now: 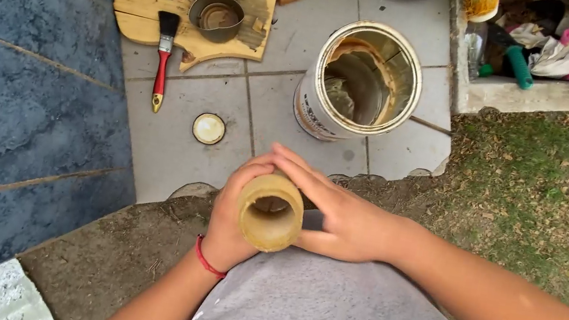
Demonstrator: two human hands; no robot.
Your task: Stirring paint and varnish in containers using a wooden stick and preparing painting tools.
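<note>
A short, hollow, yellowish-brown tube (270, 212) is held between both my hands, its open end facing up at the camera. My left hand (229, 214) wraps its left side; a red cord circles that wrist. My right hand (337, 212) covers its right side and top with fingers stretched out. Beyond them a large open metal can (362, 81) stands on the pale tiles, stained brown inside. A small round lid (209, 128) lies on the tiles just past my left hand.
A wooden board (164, 8) at the back carries a small tin (216, 17) and the bristles of a red-handled brush (163, 57). Blue tiles (37, 90) rise at left. Grass (537, 200) lies at right, beyond a concrete ledge (523, 95) piled with cloths.
</note>
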